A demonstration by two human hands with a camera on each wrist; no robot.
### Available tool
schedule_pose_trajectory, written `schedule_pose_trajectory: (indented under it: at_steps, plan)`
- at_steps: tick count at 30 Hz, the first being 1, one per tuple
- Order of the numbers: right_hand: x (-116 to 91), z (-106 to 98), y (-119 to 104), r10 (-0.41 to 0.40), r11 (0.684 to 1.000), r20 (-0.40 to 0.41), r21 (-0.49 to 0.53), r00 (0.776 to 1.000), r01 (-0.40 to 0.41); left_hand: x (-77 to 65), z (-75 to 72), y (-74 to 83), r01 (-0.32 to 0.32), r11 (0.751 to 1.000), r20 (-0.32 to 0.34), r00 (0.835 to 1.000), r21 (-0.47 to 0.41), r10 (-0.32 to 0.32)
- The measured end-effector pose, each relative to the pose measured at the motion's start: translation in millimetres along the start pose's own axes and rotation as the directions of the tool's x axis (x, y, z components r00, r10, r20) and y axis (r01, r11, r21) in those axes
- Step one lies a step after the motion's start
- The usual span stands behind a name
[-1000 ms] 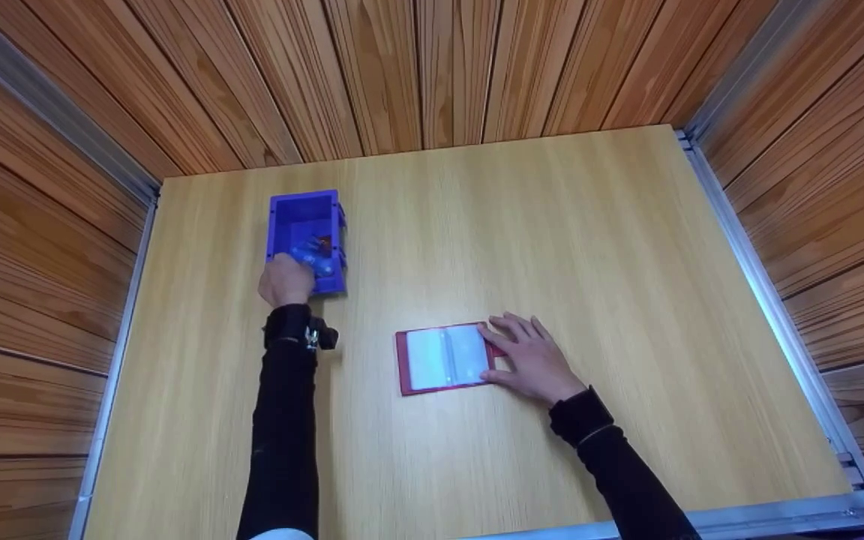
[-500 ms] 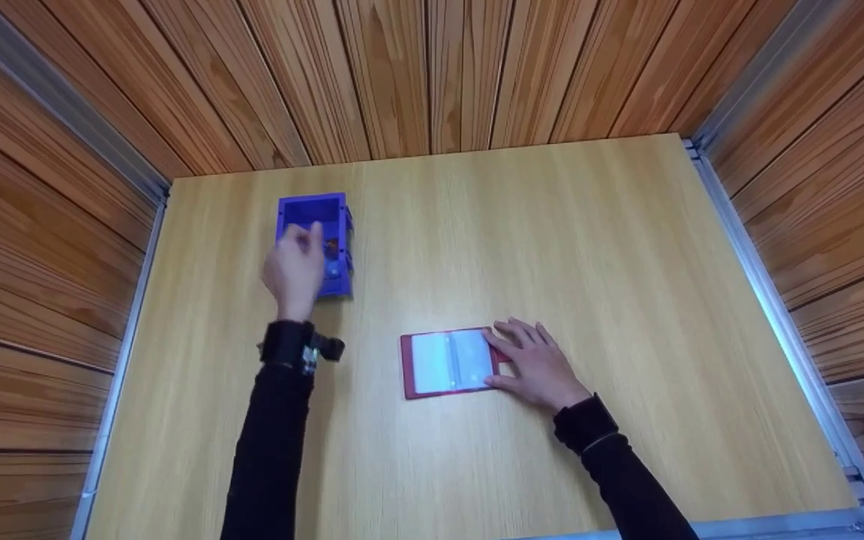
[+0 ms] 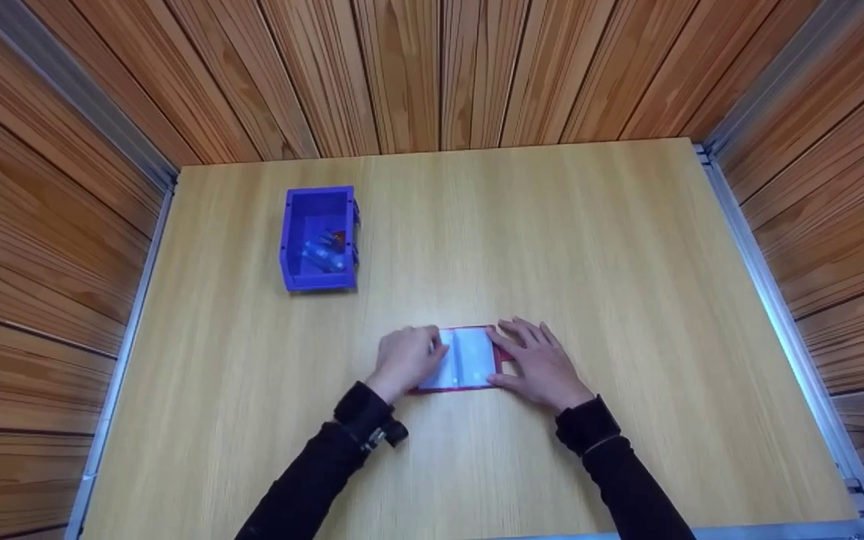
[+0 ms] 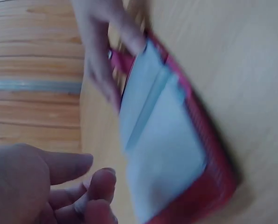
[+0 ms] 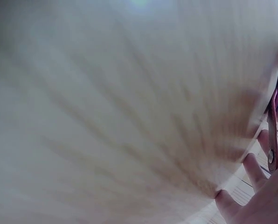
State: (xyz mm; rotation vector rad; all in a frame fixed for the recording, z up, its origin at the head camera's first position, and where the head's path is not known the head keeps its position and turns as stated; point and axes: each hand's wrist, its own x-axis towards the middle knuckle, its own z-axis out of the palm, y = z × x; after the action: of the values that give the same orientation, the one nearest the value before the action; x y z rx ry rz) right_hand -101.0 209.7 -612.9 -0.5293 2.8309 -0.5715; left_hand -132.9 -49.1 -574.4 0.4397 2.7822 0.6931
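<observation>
An open red card holder (image 3: 477,358) with pale clear sleeves lies on the table in front of me. My left hand (image 3: 406,357) is over its left side in the head view. In the left wrist view the left hand's (image 4: 50,186) fingers are loosely bent, thumb apart from them, with nothing visible between. My right hand (image 3: 543,367) rests at the holder's right edge, fingers spread, thumb and forefinger pressing its right corners. The right wrist view shows the holder's red strap with a metal snap (image 5: 271,156) beside the right hand (image 5: 265,200), whose other fingertips touch the table.
A blue-purple plastic bin (image 3: 321,282) stands at the back left of the wooden table (image 3: 589,247). Inside lie clear bluish plastic pieces (image 3: 323,256) and an orange-brown item (image 3: 339,238). Wood-panelled walls (image 3: 469,75) and metal rails enclose the table.
My left hand has left the bin and come right and nearer to me, over the card holder's left side. The right hand and the holder have stayed in place.
</observation>
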Motion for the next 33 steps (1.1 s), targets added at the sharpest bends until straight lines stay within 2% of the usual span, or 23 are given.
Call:
schedule_pose_trajectory:
  at_steps: [5,13,20,22,25,29,33]
  plan:
    - [2,0,-1,0.002,1.000,0.002,-0.014,1.000,-0.002,-2.6,12.7,6.4,-0.015,0.996,0.114,0.993,-0.089,0.025]
    - [1,0,0,-0.006,1.000,0.000,-0.020,1.000,0.006,1.3,20.0,11.2,0.090,0.962,0.217,0.976,-0.260,-0.032]
    - [2,3,-1,-0.015,1.000,-0.011,-0.017,1.000,0.014,2.4,26.2,15.9,0.114,0.928,0.298,0.955,-0.354,-0.004]
    - [2,3,-1,-0.017,1.000,-0.012,-0.018,1.000,0.016,2.2,27.3,16.7,0.119,0.927,0.297,0.955,-0.355,-0.008]
    - [1,4,-2,-0.020,1.000,-0.019,-0.023,1.000,0.020,1.8,28.7,16.8,0.094,0.940,0.259,0.966,-0.328,-0.007]
    - [1,3,-2,-0.001,1.000,-0.006,-0.030,1.000,0.001,1.2,30.9,15.6,0.025,0.970,0.163,0.987,-0.242,0.016]
    - [1,3,0,0.007,0.999,0.002,-0.031,1.000,-0.007,1.5,34.4,12.5,-0.008,0.982,0.109,0.994,-0.187,0.029]
